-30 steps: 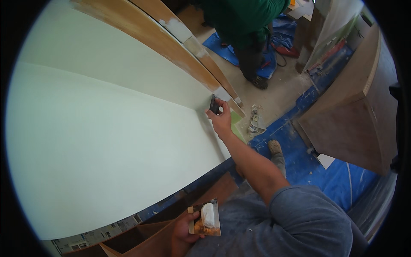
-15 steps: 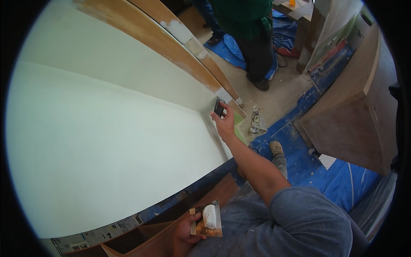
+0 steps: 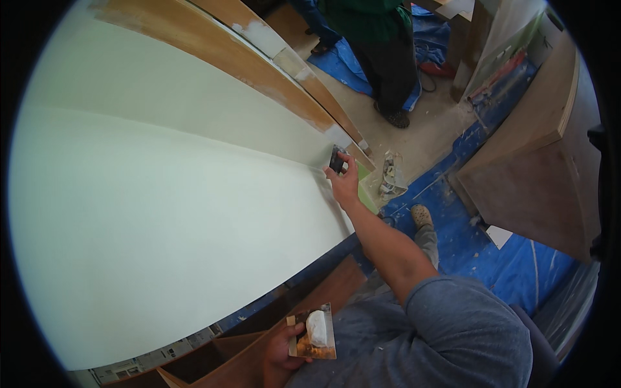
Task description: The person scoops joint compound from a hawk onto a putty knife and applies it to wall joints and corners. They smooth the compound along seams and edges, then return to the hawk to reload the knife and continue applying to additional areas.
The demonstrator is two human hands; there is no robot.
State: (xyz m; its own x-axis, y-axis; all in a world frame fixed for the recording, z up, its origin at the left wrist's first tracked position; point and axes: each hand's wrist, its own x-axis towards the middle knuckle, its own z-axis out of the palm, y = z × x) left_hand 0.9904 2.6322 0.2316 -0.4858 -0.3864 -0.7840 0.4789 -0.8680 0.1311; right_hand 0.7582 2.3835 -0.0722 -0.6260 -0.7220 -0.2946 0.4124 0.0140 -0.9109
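My right hand (image 3: 344, 184) reaches out to the lower far corner of a pale green-white plastered wall (image 3: 162, 213) and presses a small dark putty knife (image 3: 336, 160) against the inner corner there. My left hand (image 3: 279, 349) stays low near my body, gripping a metal plaster hawk (image 3: 315, 333) that carries a lump of white filler and rusty smears. A brown wooden trim board (image 3: 259, 77) with white filler patches runs along the wall's far edge, just above the knife.
Another person in dark trousers and a green top (image 3: 388, 58) stands on the concrete floor beyond the trim. Blue tarp (image 3: 504, 258) covers the floor at right. A large plywood cabinet (image 3: 543, 161) stands at right. A crumpled bag (image 3: 391, 174) lies near my shoe (image 3: 422, 215).
My right hand has slid the putty knife slightly along the corner. The other person has stepped further to the right. My left hand with the hawk has hardly moved.
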